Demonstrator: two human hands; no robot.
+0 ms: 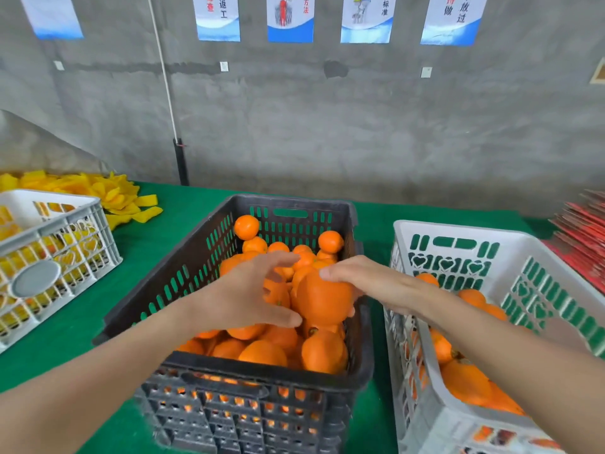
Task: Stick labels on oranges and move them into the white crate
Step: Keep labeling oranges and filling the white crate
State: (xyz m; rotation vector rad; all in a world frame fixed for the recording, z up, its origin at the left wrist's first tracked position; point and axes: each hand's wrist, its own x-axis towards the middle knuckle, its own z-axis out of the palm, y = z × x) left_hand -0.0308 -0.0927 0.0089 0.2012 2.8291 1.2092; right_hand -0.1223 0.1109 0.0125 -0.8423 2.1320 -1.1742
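Noted large round glossy orange (322, 299) held low over black perforated plastic crate (229, 365) on green-covered counter (183, 204), gripped from above by curled right hand (353, 280). Noted left hand (248, 290) spread and loose beside it; contact unclear. Judged firm, moderately heavy, peel slick, bruisable: best cupped round widest girth, not squeezed. Located white slotted plastic crate (458, 237) just right.

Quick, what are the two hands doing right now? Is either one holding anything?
Left hand: open, fingers spread over the black crate, holding nothing visible.
Right hand: grips one orange above the same crate.
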